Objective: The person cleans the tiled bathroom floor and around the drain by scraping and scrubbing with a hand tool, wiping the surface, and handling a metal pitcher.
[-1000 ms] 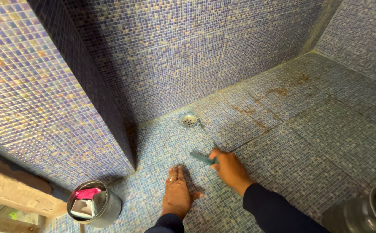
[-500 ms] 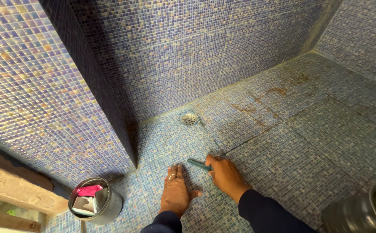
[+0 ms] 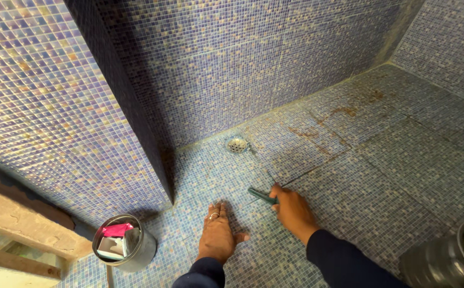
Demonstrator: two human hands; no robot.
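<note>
Right hand (image 3: 292,208) working a green-handled tool (image 3: 263,196) along a floor joint, left hand (image 3: 217,237) braced flat.

Right hand is closing around the tool's handle end; the green handle is pointing left of the fist, thin blade angling up-left onto the grout line (image 3: 306,172) of the mosaic tile floor (image 3: 392,176). Left hand is lying open, fingers spread, palm down just left of the tool, not touching it. Drain grate (image 3: 236,144) sitting further up. Steel bucket (image 3: 125,242) at lower left is holding a pink rag and pale scraps; steel pot (image 3: 450,258) at lower right, contents hidden.

Blue-and-beige mosaic floor (image 3: 381,176) with rust-brown streaks; green-handled tool (image 3: 262,196); pink, perhaps cloth, in grey bucket (image 3: 136,250).
</note>
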